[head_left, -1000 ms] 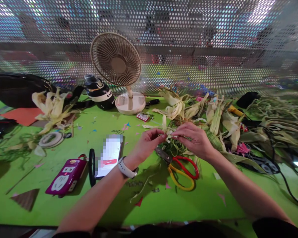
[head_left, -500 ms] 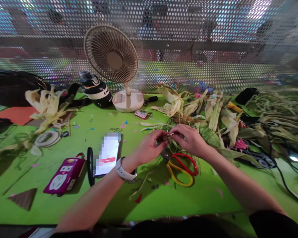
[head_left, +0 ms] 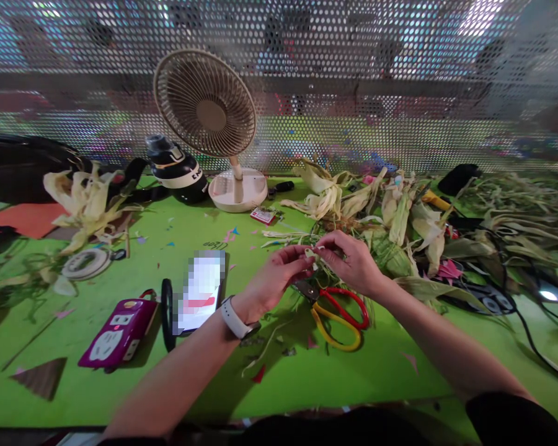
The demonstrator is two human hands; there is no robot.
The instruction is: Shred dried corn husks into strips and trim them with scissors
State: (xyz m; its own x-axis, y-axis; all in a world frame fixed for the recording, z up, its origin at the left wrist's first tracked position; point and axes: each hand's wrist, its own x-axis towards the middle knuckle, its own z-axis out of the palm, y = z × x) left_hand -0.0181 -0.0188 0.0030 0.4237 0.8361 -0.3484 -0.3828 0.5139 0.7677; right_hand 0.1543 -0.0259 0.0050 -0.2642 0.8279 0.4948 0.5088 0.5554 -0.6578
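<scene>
My left hand [head_left: 274, 275], with a white watch band [head_left: 235, 319] at the wrist, pinches a small pale strip [head_left: 310, 253] that looks like corn husk. My right hand [head_left: 353, 263] meets it from the other side, thumb and fingertips closed on the same strip. Both hands hover over the green table [head_left: 302, 378], just behind scissors [head_left: 312, 293] with one red and one yellow handle. The blades lie partly under my left hand. Green husk [head_left: 390, 257] and stringy strands lie beyond my right hand.
Dried corn husks [head_left: 323, 192] are heaped behind and right. A fan [head_left: 211, 114], a dark bottle [head_left: 179, 170] and a perforated metal screen [head_left: 353, 74] stand at the back. A phone [head_left: 199, 291], a purple power strip [head_left: 118, 331] and a tape roll [head_left: 86, 263] lie left. Cables [head_left: 521, 316] run right.
The fingertips have shifted slightly and my left wrist has turned, so more of the pale strip shows between my hands. The view has moved a little.
</scene>
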